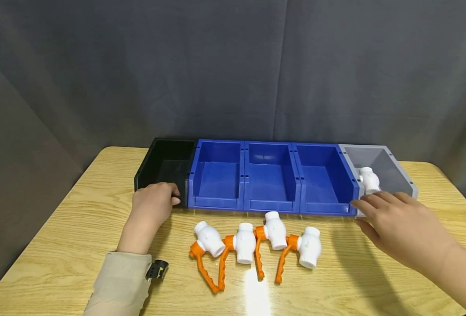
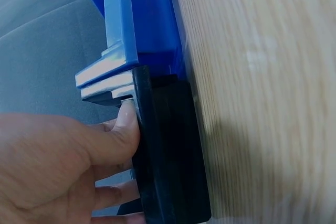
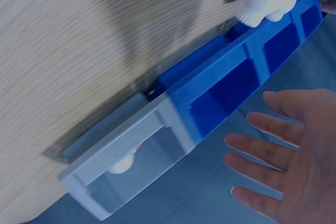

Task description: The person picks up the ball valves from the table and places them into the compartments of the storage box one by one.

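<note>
My left hand [image 1: 153, 202] grips the front edge of the black bin [image 1: 173, 169] at the left end of a row. In the left wrist view, the thumb presses near the corner of the black bin's front wall [image 2: 176, 150]; other fingertips are partly hidden behind it. My right hand [image 1: 406, 228] hovers before the grey bin [image 1: 379, 158] at the right end, holding nothing. Its fingers look spread and relaxed in the right wrist view. A white ball valve [image 1: 370, 179] lies inside the grey bin, partly covered by that hand.
Three blue bins [image 1: 221, 177] stand between the black and grey ones. Several white ball valves [image 1: 244, 245] with orange handles lie in a loose row on the wooden table [image 1: 78, 228] before them. A dark grey curtain [image 1: 233, 70] hangs behind.
</note>
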